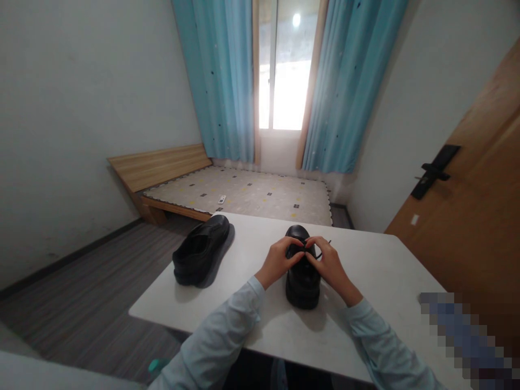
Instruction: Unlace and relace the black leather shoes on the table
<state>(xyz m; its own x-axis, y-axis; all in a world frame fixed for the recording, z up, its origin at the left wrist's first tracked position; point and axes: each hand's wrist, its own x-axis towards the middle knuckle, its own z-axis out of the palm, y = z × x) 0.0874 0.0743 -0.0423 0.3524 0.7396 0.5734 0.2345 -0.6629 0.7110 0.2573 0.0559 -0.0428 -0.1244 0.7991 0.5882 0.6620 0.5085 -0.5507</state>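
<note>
A black shoe (303, 290) stands upright on the white table (365, 319), toe pointing away from me. My left hand (279, 261) and my right hand (330, 265) meet over its lacing, thumbs and forefingers pinched close together. Both pinch the thin black shoelace (325, 250), one end of which sticks out past my right fingers. What lies right between the fingertips is small and partly hidden. To the left, the matching black shoe (201, 246) rests on the table apart from my hands.
Beyond the table is a bed (260, 189) with a patterned mattress and a small white remote-like object (222, 199) on it. Blue curtains (227, 81) frame a bright window. A wooden door (467, 216) is at the right, beside a blurred-out patch.
</note>
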